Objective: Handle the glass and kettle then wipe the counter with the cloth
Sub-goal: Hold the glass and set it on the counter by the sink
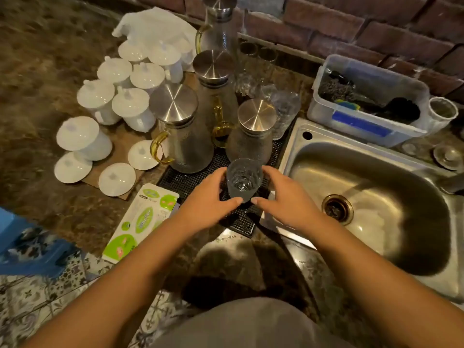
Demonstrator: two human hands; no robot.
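As the head camera looks down, four textured glass kettles with brushed steel lids are counted: one with an amber handle [181,131] at left, a tall one [213,84] behind it, a shorter one [252,131] at right, and a fourth [218,23] at the back by the wall. White lidded ceramic cups [126,74] number about eight, with three loose white lids [116,179] lying flat on a sheet of brown cardboard [120,149]. A white cloth [155,23] lies crumpled behind the cups. Several clear tumblers [285,109] stand behind the kettles; exact count cannot be told.

The counter [45,59] is mottled brown stone against a red brick wall [364,26]. A stainless steel sink [376,197] is set in at right, with a clear plastic tub [366,101] of scrubbers behind it. A green-and-white package [140,219] lies at the counter edge. A patterned tile floor [37,297] shows below.

One clear textured drinking glass [244,179] stands upright on the black ribbed drain mat [190,182], just in front of the shorter kettle. The left hand [211,199] and right hand [283,199] cup it from either side, fingers curled around its base, thumbs nearly meeting in front.
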